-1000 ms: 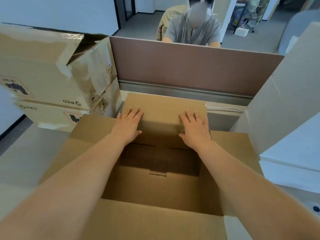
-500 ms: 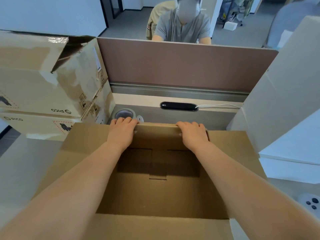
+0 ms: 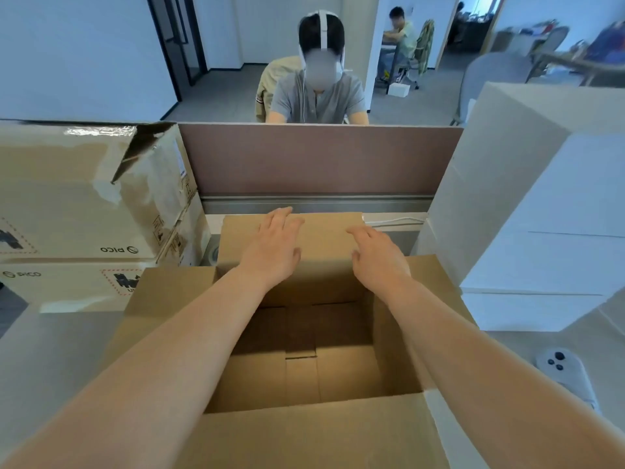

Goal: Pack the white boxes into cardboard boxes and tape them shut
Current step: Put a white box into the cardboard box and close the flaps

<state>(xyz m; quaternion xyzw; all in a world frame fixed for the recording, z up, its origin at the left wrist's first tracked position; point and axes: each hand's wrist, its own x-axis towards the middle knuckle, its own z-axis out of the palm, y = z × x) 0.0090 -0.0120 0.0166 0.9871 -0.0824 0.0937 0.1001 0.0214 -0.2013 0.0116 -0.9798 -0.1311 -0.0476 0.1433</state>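
Note:
An open brown cardboard box (image 3: 162, 299) stands on the desk right in front of me, empty inside, with its bottom flaps visible. Its far flap (image 3: 324, 231) stands up. My left hand (image 3: 275, 247) lies flat against that flap with straight fingers. My right hand (image 3: 377, 255) is at the flap's right part, fingers loosely spread and holding nothing. A stack of white boxes (image 3: 541, 231) stands just right of the cardboard box.
Two taped, worn cardboard boxes (image 3: 84, 211) are stacked at the left. A brown desk partition (image 3: 321, 160) runs across behind, with a seated person beyond it. A white controller (image 3: 564, 370) lies on the desk at the lower right.
The far flap, pressed down flat half a second ago, has come back up. Both hands went from curling over the fold to lying open on the raised flap. The view tilted up.

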